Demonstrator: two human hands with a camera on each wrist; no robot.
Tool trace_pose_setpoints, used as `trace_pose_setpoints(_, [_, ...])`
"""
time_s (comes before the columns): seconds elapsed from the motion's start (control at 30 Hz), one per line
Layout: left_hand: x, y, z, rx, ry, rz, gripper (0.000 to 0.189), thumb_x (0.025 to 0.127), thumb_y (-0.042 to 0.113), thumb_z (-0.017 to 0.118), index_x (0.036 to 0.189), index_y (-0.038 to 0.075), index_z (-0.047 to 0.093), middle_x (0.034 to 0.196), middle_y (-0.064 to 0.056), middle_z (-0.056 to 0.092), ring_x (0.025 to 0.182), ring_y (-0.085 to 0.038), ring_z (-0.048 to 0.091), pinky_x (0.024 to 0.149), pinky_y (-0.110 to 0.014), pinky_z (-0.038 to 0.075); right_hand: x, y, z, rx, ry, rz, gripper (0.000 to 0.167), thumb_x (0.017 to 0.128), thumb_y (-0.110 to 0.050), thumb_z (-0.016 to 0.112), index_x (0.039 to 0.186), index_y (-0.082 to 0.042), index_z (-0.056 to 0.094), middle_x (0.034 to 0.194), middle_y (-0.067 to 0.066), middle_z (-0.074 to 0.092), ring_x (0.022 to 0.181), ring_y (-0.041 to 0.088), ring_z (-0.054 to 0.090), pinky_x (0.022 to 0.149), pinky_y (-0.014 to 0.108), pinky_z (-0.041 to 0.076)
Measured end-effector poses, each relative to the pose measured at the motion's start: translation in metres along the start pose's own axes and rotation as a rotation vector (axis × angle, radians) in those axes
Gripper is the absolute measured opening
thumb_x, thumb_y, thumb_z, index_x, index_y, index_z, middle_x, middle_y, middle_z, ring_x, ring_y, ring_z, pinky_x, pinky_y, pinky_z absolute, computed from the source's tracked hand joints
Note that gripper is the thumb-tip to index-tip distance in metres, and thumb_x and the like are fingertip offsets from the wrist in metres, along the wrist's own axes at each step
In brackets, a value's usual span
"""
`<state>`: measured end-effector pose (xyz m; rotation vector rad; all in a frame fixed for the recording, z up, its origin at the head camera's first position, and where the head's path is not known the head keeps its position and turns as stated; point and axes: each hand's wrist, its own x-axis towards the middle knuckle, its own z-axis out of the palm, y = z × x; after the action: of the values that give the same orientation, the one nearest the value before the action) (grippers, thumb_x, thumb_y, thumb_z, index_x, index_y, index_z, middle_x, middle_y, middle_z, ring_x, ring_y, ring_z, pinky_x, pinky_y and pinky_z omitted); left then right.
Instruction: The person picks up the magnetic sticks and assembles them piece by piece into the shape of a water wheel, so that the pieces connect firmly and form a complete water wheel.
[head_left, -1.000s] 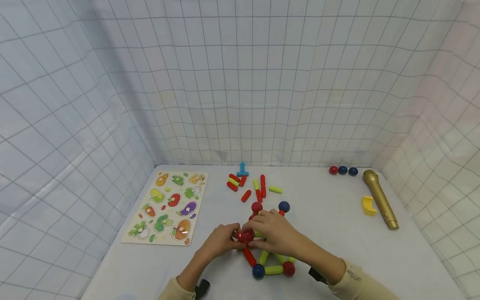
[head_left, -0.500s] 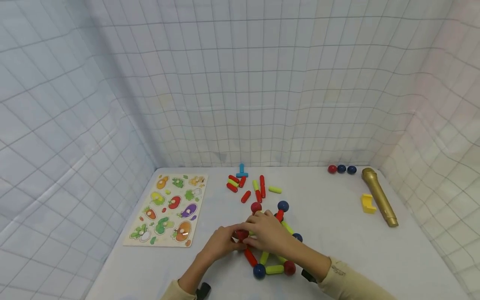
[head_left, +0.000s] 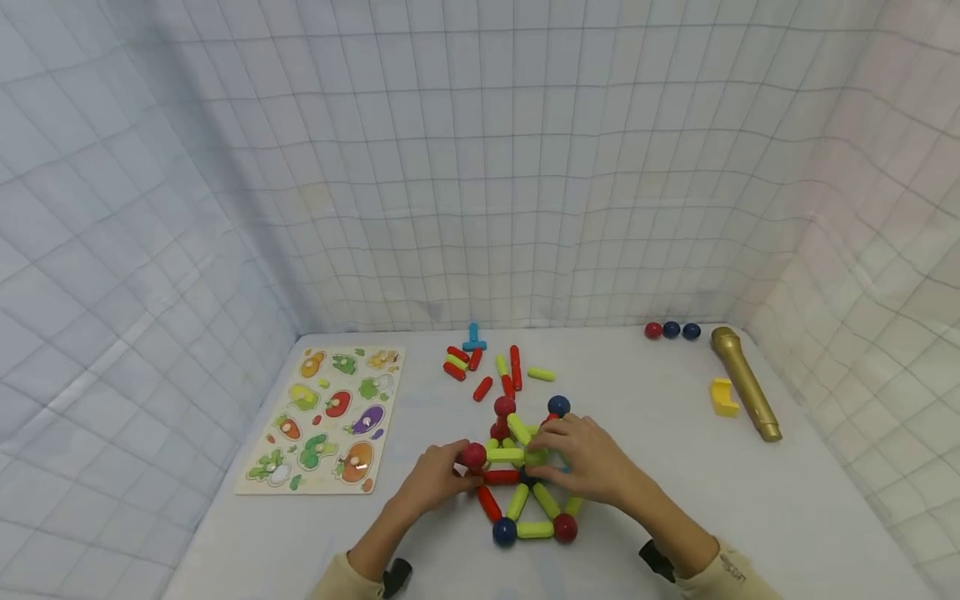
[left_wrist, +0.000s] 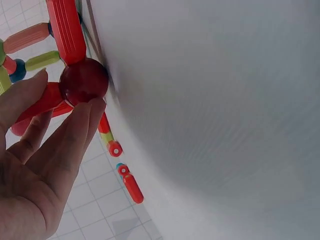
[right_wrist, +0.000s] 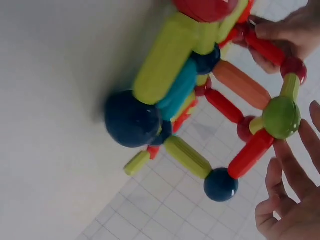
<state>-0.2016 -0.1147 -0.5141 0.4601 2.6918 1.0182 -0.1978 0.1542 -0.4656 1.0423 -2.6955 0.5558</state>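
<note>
A magnetic stick-and-ball structure (head_left: 535, 530) of yellow-green, red and blue parts stands on the table between my hands. At its left corner my left hand (head_left: 435, 479) holds a red rod (left_wrist: 46, 101), with fingertips against the dark red ball (left_wrist: 82, 80) at the rod's lower end. A red ball (head_left: 474, 456) tops that rod. My right hand (head_left: 588, 458) is at the structure's upper middle. One fingertip touches or nearly touches the green ball (right_wrist: 281, 117) there, while the other fingers are loosely bent and spread. Part of the structure's right side is hidden behind this hand.
Loose red rods (head_left: 483, 388) and yellow-green rods (head_left: 542, 374) lie behind the structure, near a blue T-shaped piece (head_left: 474, 344). A vegetable puzzle board (head_left: 322, 425) lies left. Spare balls (head_left: 671, 330), a yellow bracket (head_left: 723, 397) and a gold microphone-shaped tube (head_left: 746, 383) are right.
My right hand has moved right, from the left red ball to the green ball in the middle. My left hand stays at the left corner. The view has shifted slightly.
</note>
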Motion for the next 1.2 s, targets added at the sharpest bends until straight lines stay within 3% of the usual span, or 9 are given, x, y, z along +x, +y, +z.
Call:
trace_pose_setpoints(0.07, [0.006,-0.001,-0.004,0.010,0.014,-0.001,0.032,0.083,0.019,0.077,0.112,0.013,0.066,0.101,-0.004,0.073,0.089,-0.019,0.066,0.075,-0.035,0.057,-0.002,0.003,0.002,0.001,-0.001,-0.024,0.030,0.080,-0.032,0.079,0.109,-0.028,0.071,0.109,-0.009,0.068,0.097,0.010,0.059,0.081,0.032,0.050])
trace_pose_setpoints(0.23, [0.029,-0.003,-0.010,0.013,-0.004,-0.010,0.032,0.084,0.018,0.076,0.114,0.012,0.067,0.103,-0.005,0.072,0.091,-0.019,0.064,0.079,-0.037,0.056,-0.001,0.004,0.009,-0.032,0.101,-0.039,0.030,0.077,-0.023,0.082,0.106,-0.024,0.073,0.105,-0.008,0.071,0.095,0.011,0.064,0.077,0.030,0.052])
trace_pose_setpoints(0.5, [0.080,0.004,-0.013,0.013,-0.128,0.002,0.032,0.083,0.016,0.076,0.114,0.010,0.068,0.108,-0.007,0.072,0.098,-0.021,0.065,0.087,-0.039,0.055,-0.004,0.006,0.014,-0.102,0.170,0.073,0.029,0.074,-0.037,0.083,0.100,-0.026,0.074,0.093,-0.009,0.069,0.083,0.010,0.060,0.072,0.030,0.047])
trace_pose_setpoints(0.67, [0.102,0.007,-0.024,0.055,-0.220,-0.005,0.035,0.081,0.004,0.076,0.115,0.006,0.067,0.109,-0.010,0.071,0.095,-0.022,0.067,0.086,-0.038,0.056,-0.005,0.008,0.015,-0.080,0.196,0.119,0.031,0.072,-0.039,0.084,0.099,-0.027,0.074,0.092,-0.009,0.068,0.081,0.009,0.054,0.074,0.030,0.045])
trace_pose_setpoints(0.73, [0.110,0.006,-0.030,0.105,-0.187,-0.014,0.033,0.082,-0.001,0.072,0.114,0.006,0.067,0.105,-0.009,0.070,0.092,-0.021,0.065,0.083,-0.037,0.056,-0.004,0.008,0.015,-0.069,0.204,0.112,0.031,0.073,-0.039,0.084,0.100,-0.027,0.074,0.093,-0.010,0.069,0.080,0.008,0.051,0.074,0.029,0.045])
trace_pose_setpoints(0.83, [0.122,0.001,-0.032,0.190,-0.033,-0.050,0.025,0.087,0.002,0.067,0.111,0.008,0.065,0.098,-0.009,0.067,0.086,-0.020,0.060,0.077,-0.035,0.055,-0.003,0.007,0.015,-0.065,0.213,0.101,0.031,0.073,-0.039,0.084,0.100,-0.027,0.075,0.094,-0.010,0.070,0.079,0.008,0.050,0.072,0.028,0.044])
trace_pose_setpoints(0.93, [0.134,-0.006,-0.028,0.255,0.092,-0.130,0.024,0.091,0.016,0.066,0.114,0.010,0.062,0.099,-0.011,0.063,0.086,-0.021,0.056,0.077,-0.035,0.054,-0.002,0.006,0.015,-0.082,0.220,0.104,0.031,0.072,-0.038,0.084,0.100,-0.027,0.076,0.094,-0.010,0.071,0.078,0.008,0.049,0.071,0.027,0.043])
trace_pose_setpoints(1.07, [0.141,-0.013,-0.018,0.324,0.119,-0.216,0.036,0.089,0.025,0.071,0.120,0.013,0.061,0.107,-0.011,0.062,0.091,-0.022,0.056,0.083,-0.037,0.055,-0.003,0.005,0.015,-0.091,0.230,0.116,0.029,0.072,-0.037,0.085,0.099,-0.028,0.077,0.093,-0.011,0.072,0.078,0.008,0.049,0.070,0.026,0.042])
trace_pose_setpoints(1.2, [0.140,-0.015,-0.016,0.315,0.151,-0.209,0.033,0.088,0.016,0.072,0.119,0.012,0.061,0.101,-0.010,0.066,0.084,-0.022,0.058,0.080,-0.036,0.055,-0.005,0.007,0.014,-0.103,0.236,0.122,0.029,0.072,-0.037,0.085,0.098,-0.027,0.078,0.093,-0.010,0.072,0.078,0.008,0.050,0.068,0.024,0.042])
